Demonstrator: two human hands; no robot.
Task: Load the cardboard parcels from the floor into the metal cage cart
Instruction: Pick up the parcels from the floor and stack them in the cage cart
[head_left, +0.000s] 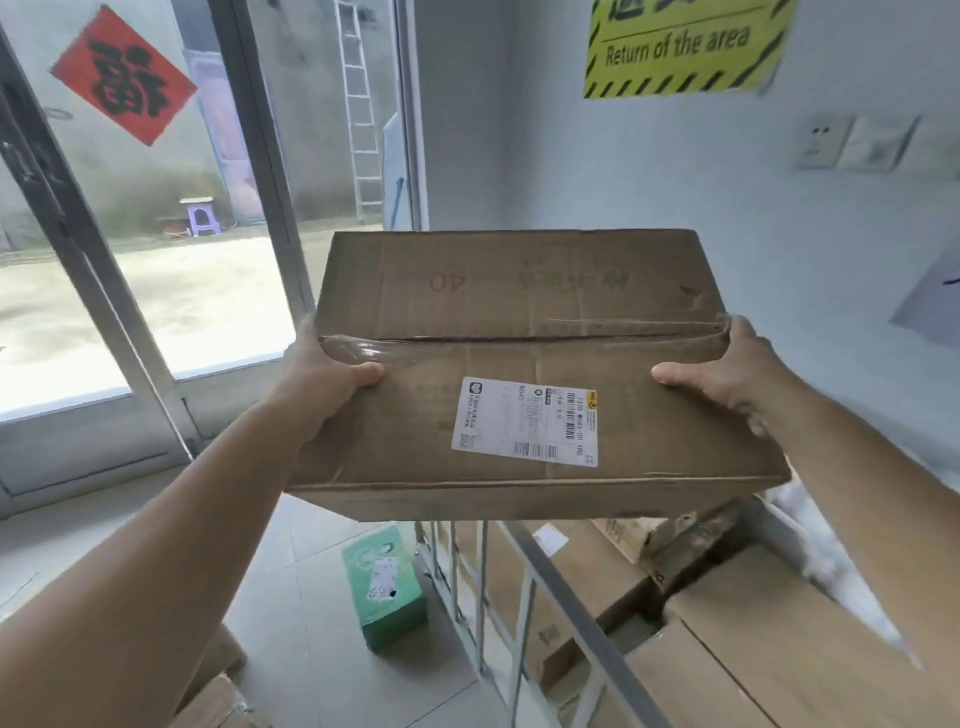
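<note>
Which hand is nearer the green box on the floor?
Left. The left hand grips the parcel's left edge, above the green box; the right hand grips the far edge.

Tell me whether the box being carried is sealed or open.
Sealed: clear tape runs along the flap seam of the cardboard box, which the left hand and right hand hold.

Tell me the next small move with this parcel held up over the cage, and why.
Probably carry the cardboard parcel a little right and lower it onto the flat boxes in the metal cage cart. Both the left hand and right hand hold its sides, it hangs above the cart's rail, and the stacked tops beneath look level.
</note>
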